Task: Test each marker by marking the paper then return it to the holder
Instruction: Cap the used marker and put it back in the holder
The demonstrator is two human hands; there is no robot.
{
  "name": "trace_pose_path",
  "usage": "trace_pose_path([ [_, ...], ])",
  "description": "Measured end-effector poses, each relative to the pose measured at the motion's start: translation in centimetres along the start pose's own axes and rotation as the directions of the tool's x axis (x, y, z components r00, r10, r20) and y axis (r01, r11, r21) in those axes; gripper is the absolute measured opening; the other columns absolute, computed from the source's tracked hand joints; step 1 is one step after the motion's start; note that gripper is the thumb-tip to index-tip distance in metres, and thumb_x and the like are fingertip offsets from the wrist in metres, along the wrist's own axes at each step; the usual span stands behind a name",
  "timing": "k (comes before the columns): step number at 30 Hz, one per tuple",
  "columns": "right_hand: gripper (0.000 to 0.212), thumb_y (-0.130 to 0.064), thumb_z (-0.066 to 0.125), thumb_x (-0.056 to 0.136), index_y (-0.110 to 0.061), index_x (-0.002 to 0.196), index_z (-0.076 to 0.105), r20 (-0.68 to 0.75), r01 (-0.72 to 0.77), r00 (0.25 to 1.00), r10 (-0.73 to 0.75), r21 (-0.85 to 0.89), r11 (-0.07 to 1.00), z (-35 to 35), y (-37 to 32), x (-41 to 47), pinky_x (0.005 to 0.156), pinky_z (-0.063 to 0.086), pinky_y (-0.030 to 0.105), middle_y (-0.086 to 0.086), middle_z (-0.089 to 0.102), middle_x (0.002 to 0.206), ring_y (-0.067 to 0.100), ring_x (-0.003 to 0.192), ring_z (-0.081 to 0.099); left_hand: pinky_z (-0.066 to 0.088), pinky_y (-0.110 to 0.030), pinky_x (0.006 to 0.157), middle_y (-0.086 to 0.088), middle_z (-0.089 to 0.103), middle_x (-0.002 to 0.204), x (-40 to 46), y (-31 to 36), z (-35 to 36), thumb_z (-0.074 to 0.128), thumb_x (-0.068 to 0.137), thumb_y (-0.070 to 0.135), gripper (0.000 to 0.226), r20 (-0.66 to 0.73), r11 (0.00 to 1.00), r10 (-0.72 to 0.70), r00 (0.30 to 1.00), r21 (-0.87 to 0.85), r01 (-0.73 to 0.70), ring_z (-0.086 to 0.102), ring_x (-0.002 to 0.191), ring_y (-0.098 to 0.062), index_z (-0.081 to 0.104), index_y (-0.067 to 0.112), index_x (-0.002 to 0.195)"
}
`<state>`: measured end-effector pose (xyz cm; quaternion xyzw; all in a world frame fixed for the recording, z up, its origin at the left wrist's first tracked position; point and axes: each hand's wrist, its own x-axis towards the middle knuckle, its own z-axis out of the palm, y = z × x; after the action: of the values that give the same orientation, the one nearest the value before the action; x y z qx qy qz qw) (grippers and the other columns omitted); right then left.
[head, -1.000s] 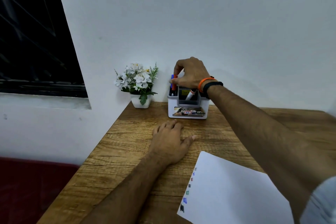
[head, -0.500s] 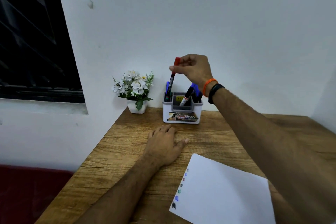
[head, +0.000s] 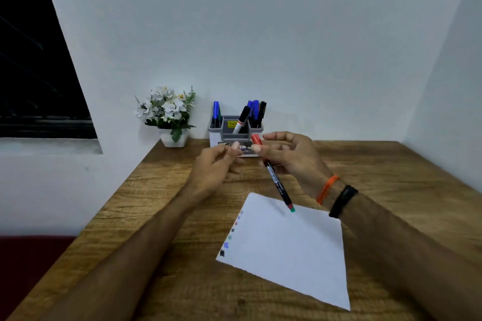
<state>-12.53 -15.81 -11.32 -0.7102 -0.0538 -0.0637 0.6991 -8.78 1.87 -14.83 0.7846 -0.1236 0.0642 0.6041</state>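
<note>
Head view: wooden table [head: 391, 164] meets white wall [head: 287, 47].

- A holder [head: 236, 135] is set on the table [head: 391, 164] against the back wall, with markers [head: 254, 112] stood in it.
- A potted plant [head: 167, 114] is placed just left of the holder.
- A sheet of paper [head: 292, 250] is laid nearer, right of centre.
- A marker [head: 276, 180] is held between both hands [head: 216, 164] [head: 289, 154], in front of the holder and above the paper's far edge.

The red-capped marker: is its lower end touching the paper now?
Apart. In the head view the right hand holds the red-capped marker tilted, and its lower end hangs above the paper, casting a faint shadow beside it.
</note>
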Motion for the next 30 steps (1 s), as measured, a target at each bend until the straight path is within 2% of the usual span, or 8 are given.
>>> trace_pose_path([
  [2,0.049,-0.012,0.087,0.068,-0.006,0.109,0.061,0.012,0.036,0.999,-0.035,-0.059,0.998,-0.7,0.8,-0.8,0.061,0.053,0.02,0.011,0.075,0.083,0.012,0.066,0.07,0.054,-0.023,0.055,-0.01,0.074,0.088,-0.6,1.0,0.2,0.056,0.084,0.047,0.046,0.084,0.982,-0.025,0.996,-0.182,0.04,0.066,0.064,-0.015,0.07,0.007,0.1],
  [5,0.053,-0.012,0.09,0.063,-0.008,0.106,0.059,0.063,0.095,0.994,-0.085,-0.172,0.981,-1.1,1.5,-1.1,0.064,0.056,0.023,0.007,0.076,0.076,0.013,0.068,0.072,0.052,-0.022,0.053,-0.004,0.073,0.076,-1.2,1.6,0.7,0.066,0.078,0.04,0.035,0.134,0.99,0.013,0.991,-0.144,0.007,0.064,0.059,-0.013,0.072,0.008,0.09],
  [8,0.056,-0.023,0.093,0.058,-0.012,0.103,0.061,0.097,0.145,0.988,-0.12,-0.306,0.941,-1.1,2.2,-0.8,0.071,0.06,0.032,0.003,0.076,0.077,0.014,0.072,0.074,0.054,-0.021,0.054,-0.005,0.072,0.072,-1.3,1.4,0.9,0.071,0.082,0.019,0.014,0.121,0.988,0.024,0.992,-0.156,-0.005,0.065,0.059,-0.011,0.071,0.005,0.087],
  [13,0.036,-0.037,0.089,0.065,-0.019,0.09,0.072,0.171,0.161,0.982,-0.085,-0.499,0.851,-1.9,2.6,-0.5,0.062,0.054,0.024,-0.001,0.074,0.074,0.007,0.065,0.068,0.059,-0.021,0.06,-0.011,0.071,0.075,-0.8,1.1,0.0,0.068,0.083,0.012,0.013,0.03,0.952,-0.071,0.997,-0.296,0.077,0.068,0.064,-0.013,0.069,0.002,0.091],
  [18,0.023,-0.019,0.084,0.073,-0.006,0.088,0.073,0.154,0.091,0.987,-0.051,-0.267,0.959,-3.1,2.2,-0.3,0.052,0.051,0.021,0.011,0.073,0.074,0.014,0.055,0.065,0.059,-0.021,0.064,-0.011,0.07,0.079,-0.3,0.7,-0.9,0.066,0.084,0.01,0.016,0.038,0.939,-0.119,0.992,-0.321,0.125,0.069,0.067,-0.012,0.067,-0.001,0.096],
  [22,0.024,-0.02,0.082,0.073,-0.007,0.092,0.075,0.14,0.047,0.99,-0.031,-0.116,0.992,-3.3,2.2,-0.3,0.051,0.046,0.02,0.025,0.071,0.089,0.011,0.053,0.058,0.058,-0.024,0.062,-0.012,0.072,0.083,-1.0,0.8,-1.1,0.067,0.079,0.023,0.035,0.237,0.983,-0.047,0.97,-0.161,0.087,0.068,0.07,-0.016,0.067,-0.001,0.104],
  [26,0.029,-0.024,0.084,0.066,-0.01,0.09,0.077,0.172,0.021,0.985,0.002,-0.129,0.991,-3.4,2.1,-0.3,0.051,0.043,0.019,0.012,0.072,0.081,0.009,0.052,0.053,0.052,-0.022,0.052,-0.012,0.072,0.081,-1.6,1.3,-0.7,0.067,0.075,0.034,0.035,0.25,0.998,0.062,0.966,-0.021,-0.058,0.064,0.061,-0.014,0.072,0.008,0.097],
  [30,0.035,-0.027,0.085,0.062,-0.009,0.091,0.078,0.202,0.032,0.979,0.001,-0.158,0.987,-3.6,2.2,-0.2,0.05,0.041,0.018,0.004,0.067,0.071,0.008,0.052,0.05,0.052,-0.022,0.051,-0.01,0.072,0.076,-1.5,1.1,-0.7,0.068,0.079,0.028,0.023,0.246,0.988,0.13,0.96,0.045,-0.145,0.064,0.059,-0.014,0.074,0.01,0.091],
])
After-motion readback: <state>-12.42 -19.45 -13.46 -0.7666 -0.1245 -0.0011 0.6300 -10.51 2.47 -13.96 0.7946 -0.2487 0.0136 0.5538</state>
